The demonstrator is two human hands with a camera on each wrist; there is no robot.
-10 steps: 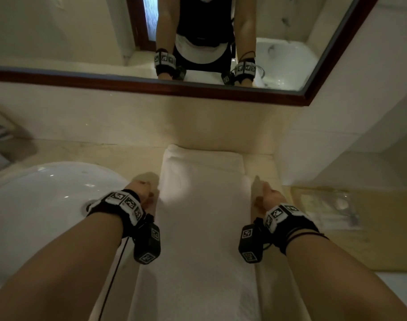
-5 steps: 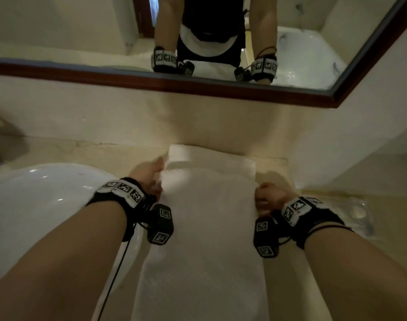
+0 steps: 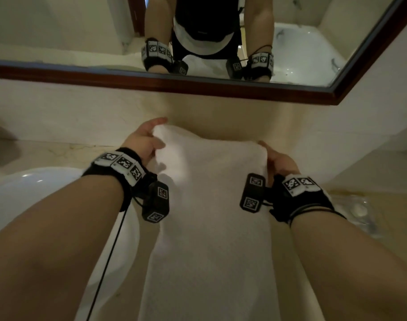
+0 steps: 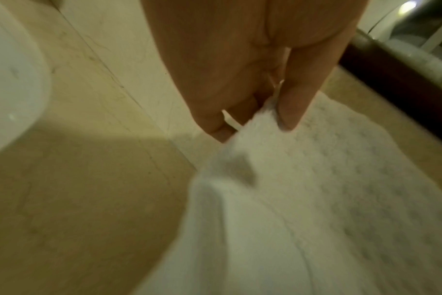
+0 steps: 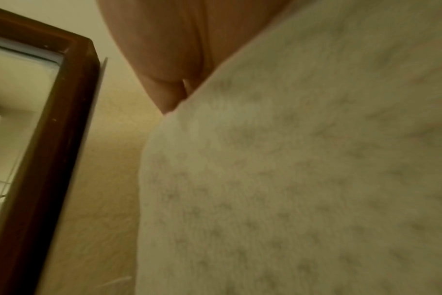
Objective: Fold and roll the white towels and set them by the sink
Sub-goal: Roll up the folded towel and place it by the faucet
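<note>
Two hands on one white towel (image 3: 211, 205), laid lengthwise on counter (image 3: 58, 154) just right of sink (image 3: 24, 193). Left hand (image 3: 143, 144) pinches far-left corner, thumb over fingers. Right hand (image 3: 279, 161) grips far-right edge. Far end lifted off counter. Terry looks soft, floppy, light — likely sags mid-span; best held at both corners, kept taut.
</note>
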